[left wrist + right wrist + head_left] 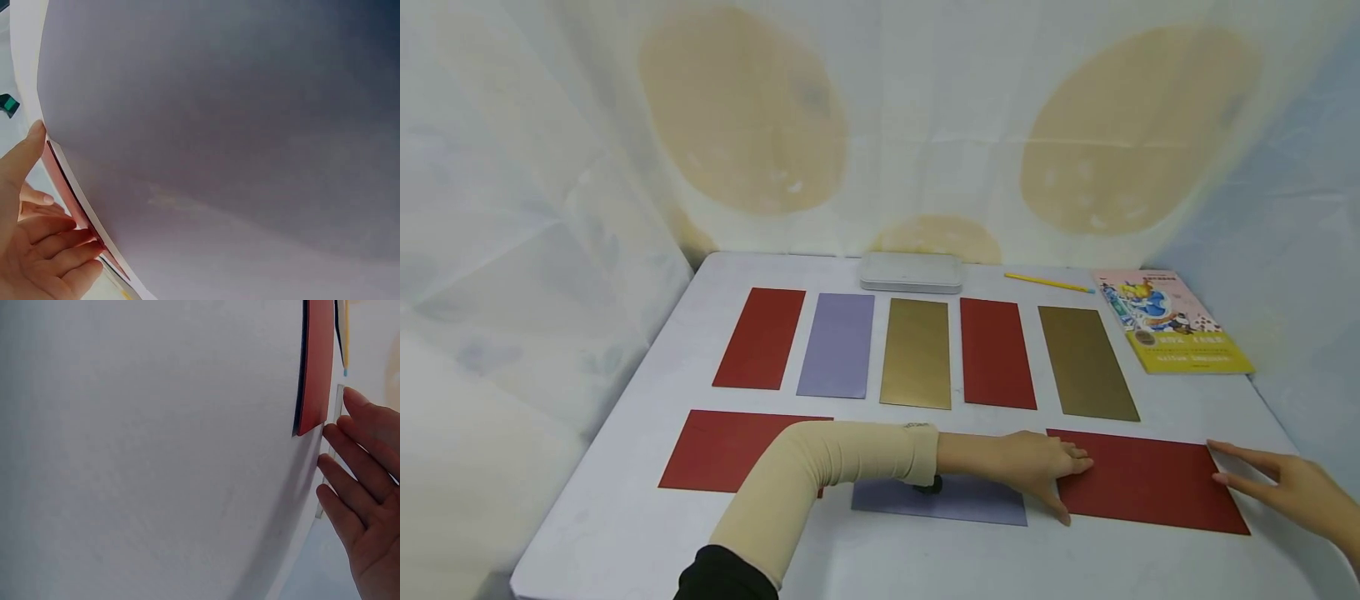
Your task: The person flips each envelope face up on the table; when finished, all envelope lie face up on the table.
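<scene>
Left grip (1037, 462) and right grip (1292, 492), fingers extended, bracket the near-right red card (1150, 479) on our bench (602, 517); we count four red cards (760, 337), two lavender cards (837, 346), two gold cards (916, 354).

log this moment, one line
left grip: at left end of near-row right red card | right grip: at right end | near lavender card: partly hidden

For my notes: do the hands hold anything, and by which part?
Nothing looks gripped: left hand touches the left end of the rightmost red sheet; right hand is at its right end.
</scene>
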Demonstrator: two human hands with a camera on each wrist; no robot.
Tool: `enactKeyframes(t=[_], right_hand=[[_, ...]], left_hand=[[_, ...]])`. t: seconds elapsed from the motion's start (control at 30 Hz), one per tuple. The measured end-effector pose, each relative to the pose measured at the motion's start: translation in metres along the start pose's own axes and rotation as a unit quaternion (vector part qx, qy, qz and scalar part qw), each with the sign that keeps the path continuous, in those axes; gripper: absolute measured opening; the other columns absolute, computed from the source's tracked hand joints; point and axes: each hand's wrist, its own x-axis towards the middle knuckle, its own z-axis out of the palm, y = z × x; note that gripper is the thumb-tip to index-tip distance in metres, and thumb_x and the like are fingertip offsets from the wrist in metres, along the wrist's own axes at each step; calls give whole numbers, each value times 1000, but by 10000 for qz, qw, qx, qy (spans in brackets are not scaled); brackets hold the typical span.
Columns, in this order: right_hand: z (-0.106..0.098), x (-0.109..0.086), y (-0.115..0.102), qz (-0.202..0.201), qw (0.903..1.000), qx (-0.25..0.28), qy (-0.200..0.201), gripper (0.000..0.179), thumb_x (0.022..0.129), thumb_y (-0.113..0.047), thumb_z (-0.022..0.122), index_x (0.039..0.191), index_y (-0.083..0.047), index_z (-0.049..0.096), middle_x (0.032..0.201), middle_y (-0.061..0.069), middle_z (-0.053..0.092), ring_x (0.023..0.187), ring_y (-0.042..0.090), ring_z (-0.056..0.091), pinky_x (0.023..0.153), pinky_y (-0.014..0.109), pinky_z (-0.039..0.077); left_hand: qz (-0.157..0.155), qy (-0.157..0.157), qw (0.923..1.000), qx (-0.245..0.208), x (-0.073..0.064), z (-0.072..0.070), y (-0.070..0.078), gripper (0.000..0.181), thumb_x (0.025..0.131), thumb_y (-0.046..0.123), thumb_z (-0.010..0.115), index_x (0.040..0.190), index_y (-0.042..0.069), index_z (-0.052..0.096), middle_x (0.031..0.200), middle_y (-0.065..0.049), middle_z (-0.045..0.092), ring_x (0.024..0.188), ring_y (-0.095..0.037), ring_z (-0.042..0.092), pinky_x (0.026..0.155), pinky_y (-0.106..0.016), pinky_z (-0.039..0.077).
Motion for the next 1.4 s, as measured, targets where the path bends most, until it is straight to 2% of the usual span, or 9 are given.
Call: enactKeyframes(t=[0.07, 0.17, 0.37, 0.63, 0.87, 1.13, 1.27, 1.4], right_hand=[[1, 0, 0, -32, 10000, 4, 45, 80, 87, -48, 67, 134, 12, 43, 125, 45, 42, 98, 53, 46, 65, 43, 55], [3, 0, 1, -84, 9999, 14, 134, 78, 87, -45, 68, 133, 13, 43, 125, 44, 43, 96, 52, 47, 63, 40, 56], [3, 0, 0, -91, 9998, 13, 163, 77, 87, -44, 69, 133, 13, 43, 124, 44, 44, 100, 56, 45, 68, 48, 56], [3, 1, 2, -228, 9994, -75, 235, 75, 88, -42, 69, 132, 13, 44, 124, 44, 43, 101, 57, 44, 69, 51, 55], [4, 2, -8, -375, 9989, -138, 244, 73, 88, -39, 69, 134, 12, 44, 126, 44, 42, 106, 59, 42, 76, 61, 49], [5, 1, -10, -365, 9989, -82, 268, 72, 87, -38, 70, 132, 12, 45, 126, 44, 43, 107, 59, 43, 77, 60, 50], [4, 0, -9, -399, 9988, 10, 270, 69, 91, -39, 66, 133, 12, 46, 127, 44, 42, 108, 58, 43, 78, 61, 49], [1, -3, -9, -292, 9993, 146, 158, 69, 95, -44, 59, 134, 12, 45, 129, 44, 40, 108, 58, 42, 77, 62, 48]], left_hand=[[10, 50, 9999, 114, 1, 1, 0, 87, 82, 64, 64, 150, 18, 36, 150, 9, 37, 136, 2, 29, 101, -11, 29], [20, 96, 9997, 221, 2, 2, 1, 84, 83, 63, 63, 149, 18, 38, 149, 8, 39, 135, 2, 31, 100, -11, 31], [-14, 10, 9998, 199, 1, 1, 1, 81, 85, 61, 62, 149, 19, 38, 150, 9, 38, 136, 2, 30, 100, -11, 31], [155, 72, 9998, -81, -3, -3, -2, 82, 83, 58, 67, 148, 17, 39, 149, 8, 39, 134, 4, 31, 99, -8, 29], [165, 67, 9998, 18, -5, -4, -1, 81, 84, 59, 65, 148, 17, 39, 149, 8, 39, 134, 5, 31, 97, -9, 33], [246, 25, 9995, 179, -5, -3, -2, 80, 87, 61, 59, 149, 17, 37, 150, 8, 37, 135, 4, 29, 97, -9, 33], [232, 64, 9997, 35, -7, -3, -4, 76, 89, 63, 54, 150, 20, 36, 150, 11, 36, 135, 6, 28, 96, -9, 34], [205, 80, 9990, -379, -10, -4, -7, 72, 91, 62, 51, 150, 23, 36, 150, 15, 35, 133, 9, 27, 96, -9, 33]])
